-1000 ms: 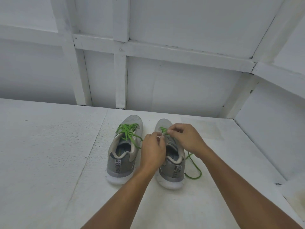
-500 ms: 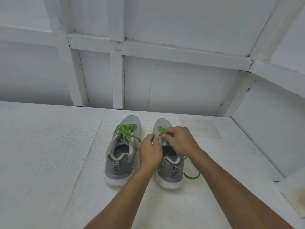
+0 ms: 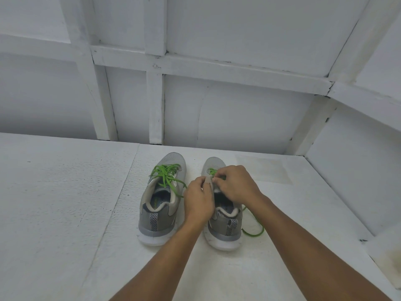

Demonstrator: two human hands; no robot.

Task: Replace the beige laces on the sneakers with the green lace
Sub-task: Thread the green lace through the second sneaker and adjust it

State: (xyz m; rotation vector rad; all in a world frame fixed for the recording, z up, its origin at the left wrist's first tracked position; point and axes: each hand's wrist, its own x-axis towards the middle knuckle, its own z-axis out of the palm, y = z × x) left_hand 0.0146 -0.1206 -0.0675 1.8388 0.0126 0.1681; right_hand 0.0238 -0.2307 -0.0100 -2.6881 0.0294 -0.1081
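Green lace (image 3: 252,235) trailed on the bench (image 3: 65,213) beside the right sneaker (image 3: 225,235); its threaded part was mostly hidden under both hands. Right hand (image 3: 236,185) fingers were curled, pinching the lace near the eyelets. Left hand (image 3: 198,199) fingers apparently pinched the sneaker's pale tongue edge.

Your left forearm (image 3: 165,257) and right forearm (image 3: 314,246) are bare along their whole visible length. They look broad where the bottom edge cuts them off and taper to narrower wrists. The wide lens makes them look long and stretched. Your left hand (image 3: 199,198) and right hand (image 3: 236,185) are bare as well, with the knuckles showing as soft ridges across the backs. Whatever you wear above the elbows lies outside the picture.
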